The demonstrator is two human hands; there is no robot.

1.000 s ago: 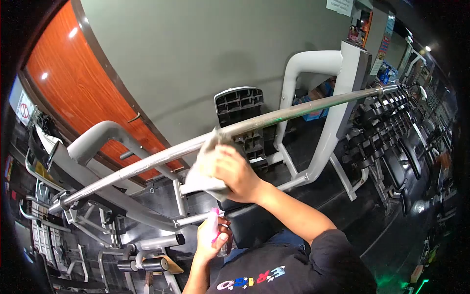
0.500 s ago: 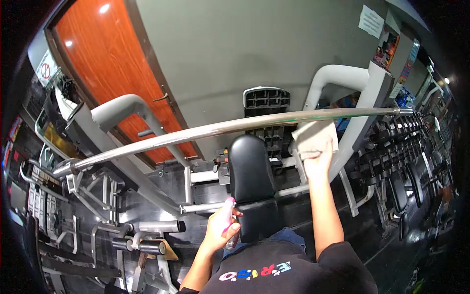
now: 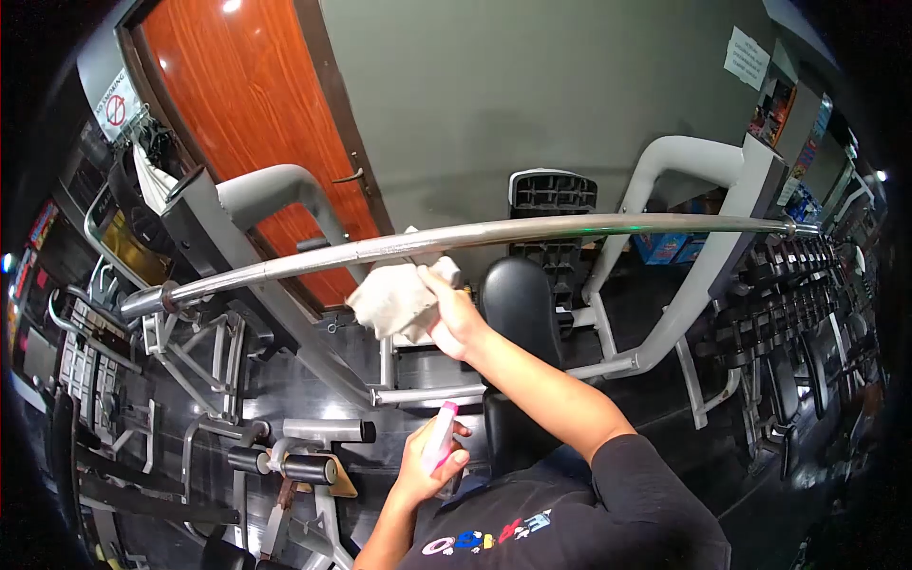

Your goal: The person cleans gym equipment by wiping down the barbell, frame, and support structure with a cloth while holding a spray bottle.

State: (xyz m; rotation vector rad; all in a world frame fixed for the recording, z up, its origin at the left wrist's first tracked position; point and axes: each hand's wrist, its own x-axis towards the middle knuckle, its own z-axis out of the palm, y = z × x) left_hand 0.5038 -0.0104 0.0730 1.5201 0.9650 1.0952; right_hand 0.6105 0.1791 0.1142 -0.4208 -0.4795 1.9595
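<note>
A long metal barbell (image 3: 532,231) crosses the view from left to right, resting on the grey rack. My right hand (image 3: 454,313) grips a whitish cloth (image 3: 391,296) just under the bar, left of its middle; a bit of cloth shows above the bar. Lower down, near my body, my left hand (image 3: 429,465) is closed around a spray bottle (image 3: 441,437) with a pink and white head. Most of the bottle's body is hidden by the hand. Behind my right forearm stands a black padded bench (image 3: 518,294).
A wooden door (image 3: 228,104) and a grey wall (image 3: 551,85) lie beyond the bar. Rack uprights (image 3: 698,247) rise on both sides. Dumbbells (image 3: 779,313) fill a rack at right; a machine with roller pads (image 3: 309,468) stands at lower left.
My right hand has swept left along the bar with the cloth, from right of the bench to left of it. The left hand keeps the spray bottle. The view has shifted slightly.
</note>
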